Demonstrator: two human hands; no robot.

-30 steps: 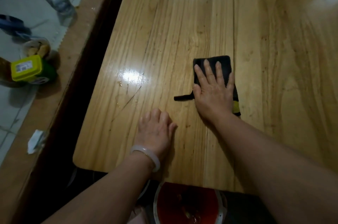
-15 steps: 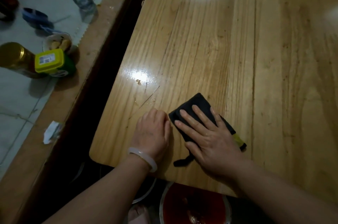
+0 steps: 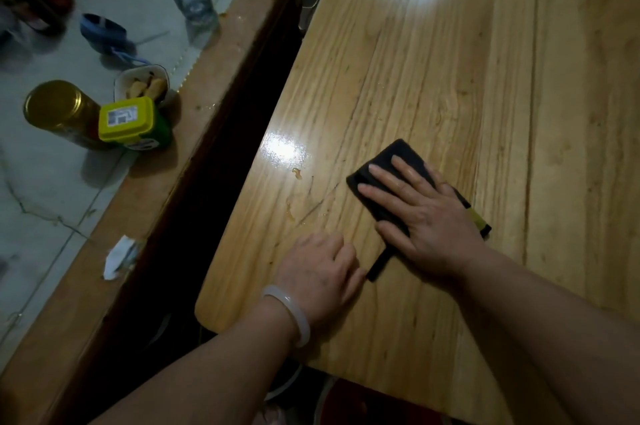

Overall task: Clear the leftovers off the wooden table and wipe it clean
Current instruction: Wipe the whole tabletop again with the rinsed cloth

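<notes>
Two amber leftover smears (image 3: pixel 290 213) on the pale planked wooden tabletop (image 3: pixel 450 43) near its left edge, left grip (image 3: pixel 322 272) loosely curled and empty just beside them, right grip (image 3: pixel 429 216) flat, fingers straight, pressing a folded black cloth (image 3: pixel 398 148) alongside.

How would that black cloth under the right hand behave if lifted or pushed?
The black cloth would probably flop: it lies flat under the right hand, and its strap trails limp. It likely slides easily, since the wooden table looks glossy.
</notes>
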